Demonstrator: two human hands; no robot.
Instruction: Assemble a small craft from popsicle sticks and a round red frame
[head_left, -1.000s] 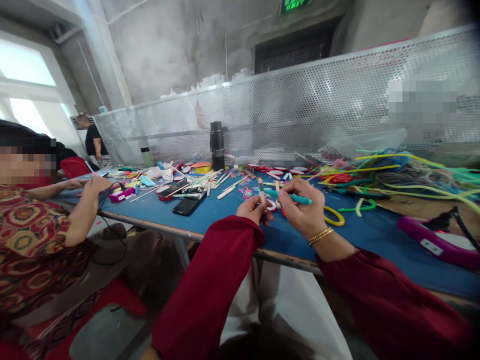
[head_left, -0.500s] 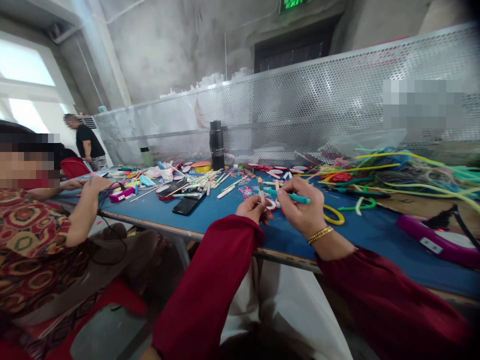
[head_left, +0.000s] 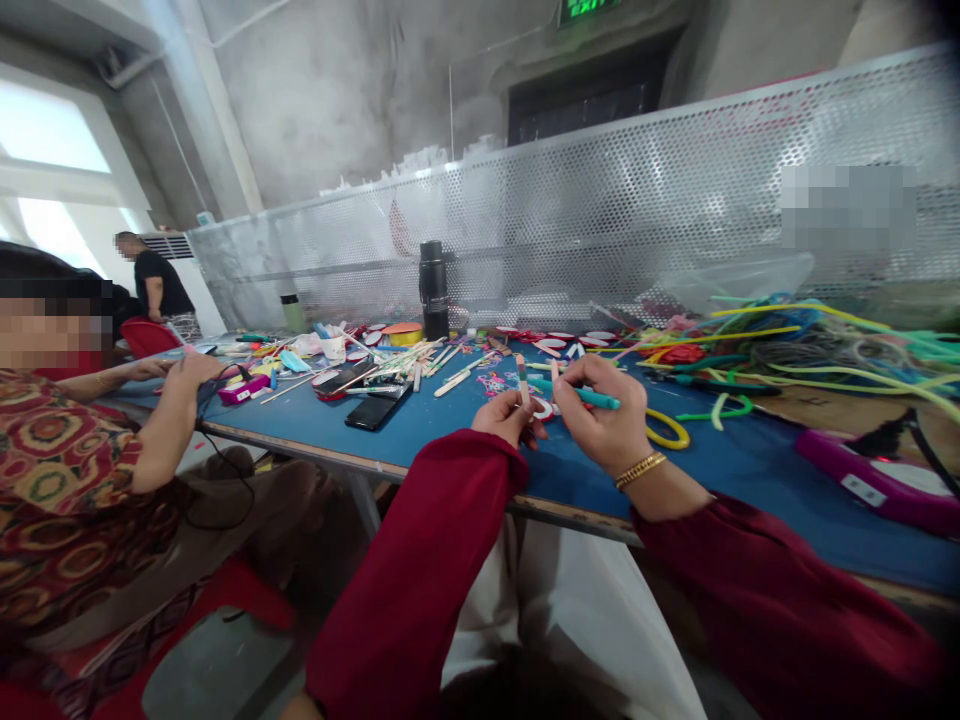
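In my left hand, a wooden craft stick stands nearly upright, pinched between the fingers. Its upper part carries coloured bands, one orange-pink and one grey-green. My right hand is closed around a teal marker pen, whose tip points left toward the stick. Whether the tip touches the stick I cannot tell. Under and behind my hands lie small pink and blue cut-outs and a white disc with a red rim. A yellow ring rests just right of my right wrist.
Loose craft sticks and a black phone lie left of my hands. Behind stands a black bottle. Tangled coloured pipe cleaners and a purple power strip are on the right. A co-worker sits at left.
My hands, the stick and the marker pen have hardly moved. A standing person in the far left background has shifted slightly to the left.
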